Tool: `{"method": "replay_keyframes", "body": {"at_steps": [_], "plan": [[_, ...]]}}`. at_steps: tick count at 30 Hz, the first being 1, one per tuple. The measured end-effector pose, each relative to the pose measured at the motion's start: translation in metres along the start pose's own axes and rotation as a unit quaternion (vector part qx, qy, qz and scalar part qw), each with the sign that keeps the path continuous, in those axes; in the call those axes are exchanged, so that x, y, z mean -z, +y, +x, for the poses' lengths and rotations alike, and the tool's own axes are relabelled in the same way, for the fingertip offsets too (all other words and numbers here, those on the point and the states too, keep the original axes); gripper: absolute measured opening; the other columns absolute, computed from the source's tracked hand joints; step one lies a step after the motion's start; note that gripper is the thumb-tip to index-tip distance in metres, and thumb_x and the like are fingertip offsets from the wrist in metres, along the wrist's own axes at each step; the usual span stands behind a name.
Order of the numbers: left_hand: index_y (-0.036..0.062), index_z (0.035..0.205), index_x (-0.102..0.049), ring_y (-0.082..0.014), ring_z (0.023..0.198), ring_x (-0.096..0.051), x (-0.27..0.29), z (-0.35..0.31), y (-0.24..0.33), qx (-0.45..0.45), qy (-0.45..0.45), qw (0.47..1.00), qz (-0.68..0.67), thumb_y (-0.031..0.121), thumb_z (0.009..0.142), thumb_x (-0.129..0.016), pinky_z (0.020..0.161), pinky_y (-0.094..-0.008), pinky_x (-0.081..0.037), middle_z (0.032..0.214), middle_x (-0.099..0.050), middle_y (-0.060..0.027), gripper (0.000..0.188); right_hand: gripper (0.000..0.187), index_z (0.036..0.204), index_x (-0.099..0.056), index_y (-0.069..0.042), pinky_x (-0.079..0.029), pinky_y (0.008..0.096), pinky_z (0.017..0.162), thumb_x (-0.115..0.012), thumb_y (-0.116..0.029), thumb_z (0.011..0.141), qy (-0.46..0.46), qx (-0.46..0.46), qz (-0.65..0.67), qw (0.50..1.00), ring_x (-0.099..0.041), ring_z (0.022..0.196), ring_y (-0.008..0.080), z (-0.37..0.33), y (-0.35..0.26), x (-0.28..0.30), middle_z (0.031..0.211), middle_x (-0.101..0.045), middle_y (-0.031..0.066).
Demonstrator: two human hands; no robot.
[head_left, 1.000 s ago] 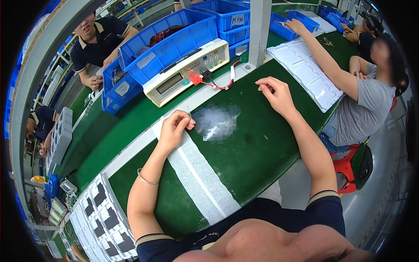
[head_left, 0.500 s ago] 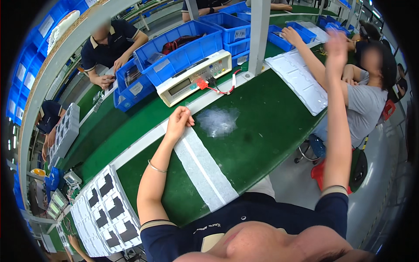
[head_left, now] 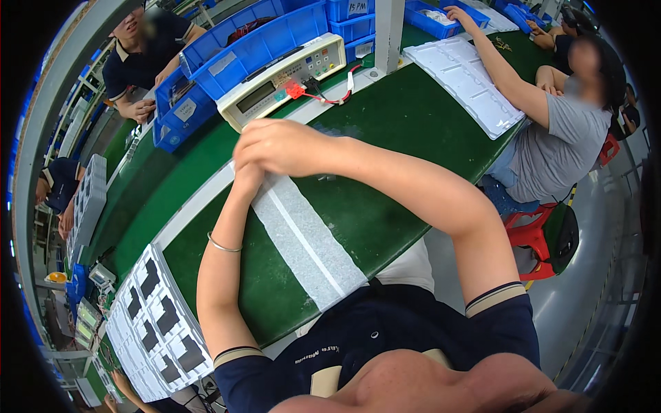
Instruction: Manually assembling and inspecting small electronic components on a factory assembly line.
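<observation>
My right hand (head_left: 286,146) lies across the top of my left hand (head_left: 248,173), at the far end of a pale grey strip (head_left: 303,241) on the green bench. Both sets of fingers are curled together. Whatever is between them is too hidden to make out. The strip has a white line down its middle and runs toward my body. Behind my right wrist, a little of a clear plastic pile (head_left: 337,131) shows on the bench, mostly covered by the forearm. Just beyond my hands stands a beige bench meter (head_left: 282,82) with red and black leads.
Blue bins (head_left: 255,51) stand behind the meter. A white tray with black pieces (head_left: 158,323) lies at left. Another white tray (head_left: 468,82) is at right, by a seated person in grey (head_left: 571,131). A metal post (head_left: 389,34) rises beyond the bench. Another person works at far left.
My right hand has come down from the raised position at the right and now meets my left hand. The view has shifted, and my right forearm now crosses over the plastic pile.
</observation>
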State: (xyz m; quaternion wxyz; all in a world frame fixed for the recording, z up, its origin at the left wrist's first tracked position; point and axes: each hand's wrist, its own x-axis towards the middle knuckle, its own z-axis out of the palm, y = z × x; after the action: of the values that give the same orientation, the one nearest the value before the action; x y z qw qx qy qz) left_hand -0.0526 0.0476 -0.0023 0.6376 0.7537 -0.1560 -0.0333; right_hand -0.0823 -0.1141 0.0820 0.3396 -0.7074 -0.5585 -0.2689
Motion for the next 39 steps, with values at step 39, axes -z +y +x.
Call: {"method": "replay_keyframes", "body": {"at_steps": [39], "plan": [[-0.0020,0.096,-0.058,-0.0105,0.078,-0.053,-0.016,-0.008,0.013,0.028,-0.116,0.993,0.019,0.014,0.091,-0.046,0.075,-0.0238,-0.043,0.080,-0.058,-0.0045,0.021,0.011,0.079,-0.064,-0.004,-0.045,0.0305,0.069,-0.065,-0.011,0.070,0.081,-0.225,0.087,0.967,-0.056,0.079,0.0219,-0.060,0.056,-0.010,0.082,-0.057,0.0071]]}}
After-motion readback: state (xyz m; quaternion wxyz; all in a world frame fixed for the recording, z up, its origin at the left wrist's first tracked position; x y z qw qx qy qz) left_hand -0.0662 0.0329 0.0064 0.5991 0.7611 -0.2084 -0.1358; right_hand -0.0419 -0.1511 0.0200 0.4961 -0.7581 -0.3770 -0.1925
